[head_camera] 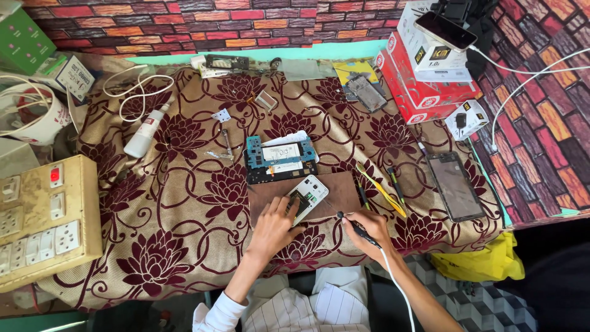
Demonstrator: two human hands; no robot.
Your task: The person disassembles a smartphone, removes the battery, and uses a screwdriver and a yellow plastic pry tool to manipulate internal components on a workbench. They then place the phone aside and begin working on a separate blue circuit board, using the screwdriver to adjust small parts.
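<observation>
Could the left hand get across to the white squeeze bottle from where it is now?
Probably yes: the left hand rests on the white phone frame, and only open patterned cloth lies between it and the white bottle.

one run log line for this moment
left hand: steadies white phone | right hand: holds soldering iron | brown mat

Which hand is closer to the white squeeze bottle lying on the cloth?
The left hand. It rests on the small white phone, down and right of the bottle. The right hand, holding a corded tool, is farther right.
</observation>
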